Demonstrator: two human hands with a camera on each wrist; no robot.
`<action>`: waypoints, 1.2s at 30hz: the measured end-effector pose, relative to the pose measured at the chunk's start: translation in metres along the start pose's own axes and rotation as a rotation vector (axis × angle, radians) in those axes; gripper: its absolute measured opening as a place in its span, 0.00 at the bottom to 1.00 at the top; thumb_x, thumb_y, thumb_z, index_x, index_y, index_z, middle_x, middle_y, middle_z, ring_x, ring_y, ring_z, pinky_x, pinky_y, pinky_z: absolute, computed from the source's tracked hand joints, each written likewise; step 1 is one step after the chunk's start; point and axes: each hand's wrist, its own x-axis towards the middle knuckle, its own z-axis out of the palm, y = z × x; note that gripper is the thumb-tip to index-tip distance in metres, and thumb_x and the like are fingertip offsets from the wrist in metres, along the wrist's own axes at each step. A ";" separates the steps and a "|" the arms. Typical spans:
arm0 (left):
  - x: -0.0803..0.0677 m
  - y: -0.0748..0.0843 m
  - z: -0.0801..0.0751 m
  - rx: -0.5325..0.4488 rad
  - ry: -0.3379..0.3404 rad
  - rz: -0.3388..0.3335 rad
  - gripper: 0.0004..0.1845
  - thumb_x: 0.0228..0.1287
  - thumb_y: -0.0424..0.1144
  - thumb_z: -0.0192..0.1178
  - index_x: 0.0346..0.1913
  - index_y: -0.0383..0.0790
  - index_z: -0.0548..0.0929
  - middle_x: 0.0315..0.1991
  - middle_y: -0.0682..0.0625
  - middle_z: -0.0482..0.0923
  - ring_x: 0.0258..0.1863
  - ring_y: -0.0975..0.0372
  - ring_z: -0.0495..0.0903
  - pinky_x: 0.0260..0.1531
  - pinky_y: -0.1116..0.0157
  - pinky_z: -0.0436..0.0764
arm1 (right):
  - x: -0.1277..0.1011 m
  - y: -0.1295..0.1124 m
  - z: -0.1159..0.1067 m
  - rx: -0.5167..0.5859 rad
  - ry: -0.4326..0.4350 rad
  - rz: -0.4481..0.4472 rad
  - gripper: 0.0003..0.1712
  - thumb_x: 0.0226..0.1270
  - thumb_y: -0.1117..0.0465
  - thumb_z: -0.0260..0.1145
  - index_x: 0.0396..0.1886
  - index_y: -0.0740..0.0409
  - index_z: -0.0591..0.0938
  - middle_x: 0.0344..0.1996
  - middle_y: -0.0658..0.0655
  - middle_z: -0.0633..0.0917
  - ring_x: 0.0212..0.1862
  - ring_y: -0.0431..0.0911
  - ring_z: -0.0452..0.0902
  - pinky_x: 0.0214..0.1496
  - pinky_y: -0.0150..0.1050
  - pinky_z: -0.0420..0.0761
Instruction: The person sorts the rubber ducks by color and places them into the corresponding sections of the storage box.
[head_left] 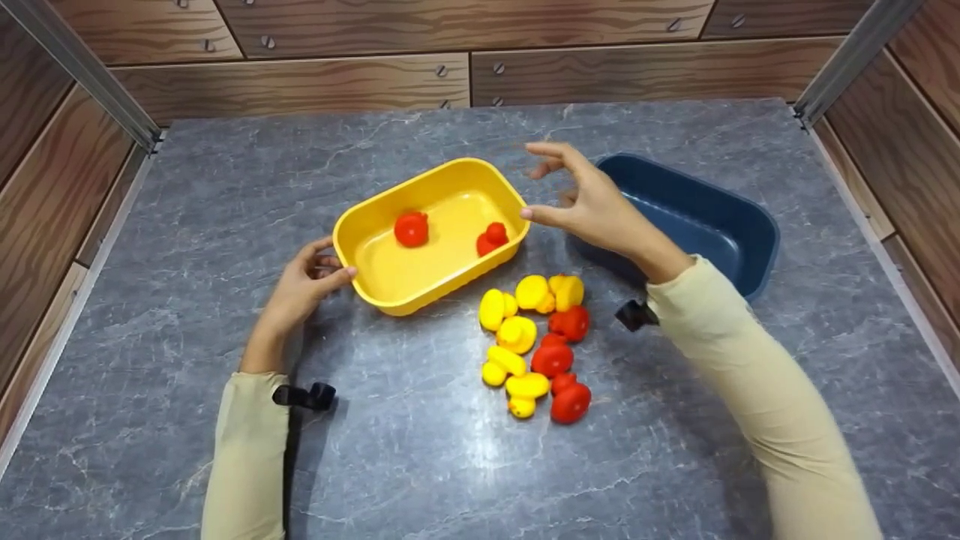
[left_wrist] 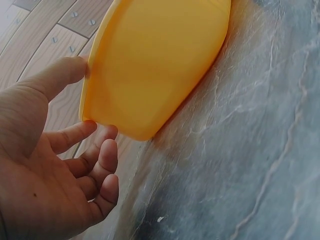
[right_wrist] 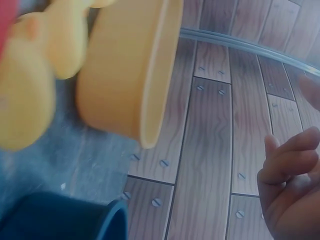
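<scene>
A yellow tub (head_left: 397, 304) stands left of centre in the head view, with two red rubber ducks, one at its left (head_left: 411, 229) and one at its right (head_left: 492, 241), inside. My left hand (head_left: 298, 289) holds its left end, thumb on the rim and fingertips against the outer wall. In the left wrist view the index fingertip meets the tub's edge (left_wrist: 150, 75). Beyond the tub's right end, my right hand (head_left: 592, 199) hovers with thumb and fingers spread, nothing between them. It partly covers the dark blue tub (head_left: 739, 225).
Several yellow rubber ducks (head_left: 517, 334) and three red ducks (head_left: 553, 360) lie in a cluster on the grey marbled table (head_left: 405, 450), in front of the tubs. Wood-patterned panels (head_left: 360, 82) wall in the back and sides, with metal posts (head_left: 97, 75) at the corners.
</scene>
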 end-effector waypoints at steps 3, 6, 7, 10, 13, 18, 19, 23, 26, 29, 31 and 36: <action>0.000 -0.001 0.000 0.006 0.002 0.003 0.36 0.62 0.39 0.65 0.71 0.38 0.63 0.45 0.48 0.73 0.34 0.67 0.72 0.34 0.75 0.74 | -0.011 0.006 -0.001 -0.006 -0.001 -0.004 0.39 0.61 0.59 0.70 0.70 0.52 0.64 0.52 0.58 0.76 0.20 0.37 0.61 0.24 0.28 0.65; 0.000 -0.002 0.000 0.016 -0.001 0.007 0.36 0.62 0.40 0.65 0.71 0.38 0.63 0.46 0.47 0.73 0.35 0.67 0.73 0.36 0.74 0.75 | -0.023 0.013 -0.001 -0.023 -0.019 -0.004 0.39 0.61 0.58 0.71 0.70 0.52 0.64 0.52 0.58 0.76 0.17 0.39 0.56 0.22 0.28 0.65; 0.000 -0.002 0.000 0.018 -0.002 0.007 0.36 0.62 0.40 0.65 0.71 0.38 0.63 0.46 0.47 0.73 0.35 0.68 0.73 0.36 0.73 0.75 | -0.027 0.015 0.000 -0.027 -0.029 -0.003 0.40 0.60 0.58 0.71 0.70 0.52 0.64 0.51 0.58 0.76 0.17 0.40 0.56 0.22 0.28 0.65; 0.000 -0.002 0.001 0.013 -0.005 0.007 0.36 0.62 0.40 0.65 0.71 0.38 0.63 0.46 0.47 0.73 0.35 0.68 0.73 0.36 0.73 0.75 | -0.040 0.021 0.001 -0.042 -0.067 0.008 0.40 0.59 0.58 0.72 0.70 0.52 0.65 0.52 0.58 0.76 0.17 0.41 0.56 0.22 0.29 0.64; 0.000 -0.002 0.001 0.009 -0.002 0.003 0.36 0.62 0.40 0.65 0.71 0.38 0.63 0.46 0.47 0.73 0.35 0.68 0.73 0.36 0.74 0.74 | -0.053 0.026 0.004 -0.051 -0.105 0.026 0.39 0.60 0.58 0.71 0.69 0.52 0.65 0.51 0.58 0.76 0.17 0.42 0.56 0.22 0.30 0.64; -0.001 -0.001 0.000 0.017 -0.002 -0.005 0.37 0.62 0.40 0.64 0.71 0.39 0.62 0.46 0.47 0.72 0.36 0.67 0.73 0.36 0.74 0.74 | -0.071 0.036 0.008 -0.074 -0.160 0.054 0.38 0.60 0.57 0.71 0.68 0.54 0.66 0.51 0.59 0.76 0.18 0.44 0.59 0.23 0.31 0.65; -0.001 -0.001 0.000 0.020 -0.002 -0.005 0.37 0.62 0.40 0.64 0.71 0.39 0.62 0.46 0.47 0.72 0.36 0.67 0.73 0.37 0.74 0.74 | -0.074 0.038 0.008 -0.074 -0.169 0.058 0.38 0.60 0.58 0.71 0.68 0.54 0.66 0.51 0.60 0.76 0.18 0.44 0.60 0.23 0.30 0.65; 0.000 0.000 0.000 0.029 0.001 -0.002 0.37 0.62 0.41 0.64 0.71 0.39 0.62 0.48 0.45 0.72 0.37 0.67 0.73 0.37 0.74 0.74 | -0.086 0.042 0.008 -0.053 -0.191 0.060 0.38 0.59 0.58 0.72 0.68 0.54 0.67 0.52 0.61 0.77 0.17 0.42 0.59 0.21 0.31 0.64; 0.000 0.000 0.000 0.027 0.002 -0.001 0.37 0.62 0.41 0.64 0.71 0.39 0.62 0.49 0.44 0.72 0.37 0.67 0.74 0.37 0.74 0.74 | -0.094 0.041 0.008 -0.043 -0.197 0.055 0.38 0.59 0.58 0.72 0.67 0.54 0.68 0.52 0.62 0.77 0.16 0.41 0.59 0.19 0.30 0.63; 0.000 0.000 0.000 0.020 0.003 -0.003 0.36 0.62 0.40 0.64 0.71 0.38 0.62 0.48 0.44 0.72 0.37 0.67 0.73 0.37 0.74 0.74 | -0.102 0.041 0.008 -0.039 -0.208 0.056 0.38 0.58 0.57 0.73 0.67 0.53 0.68 0.50 0.61 0.78 0.15 0.40 0.58 0.18 0.30 0.62; 0.000 -0.001 0.000 0.014 0.003 0.000 0.36 0.62 0.40 0.64 0.71 0.38 0.62 0.47 0.45 0.72 0.37 0.67 0.73 0.37 0.74 0.74 | -0.108 0.042 0.009 -0.036 -0.220 0.055 0.39 0.57 0.56 0.73 0.67 0.53 0.68 0.50 0.61 0.78 0.15 0.39 0.57 0.18 0.30 0.61; 0.000 -0.002 0.000 0.024 -0.003 0.011 0.35 0.62 0.40 0.64 0.70 0.38 0.63 0.44 0.49 0.72 0.35 0.67 0.72 0.36 0.74 0.73 | -0.124 0.047 0.014 -0.013 -0.256 0.037 0.37 0.56 0.55 0.74 0.64 0.56 0.69 0.49 0.59 0.79 0.15 0.36 0.57 0.18 0.29 0.61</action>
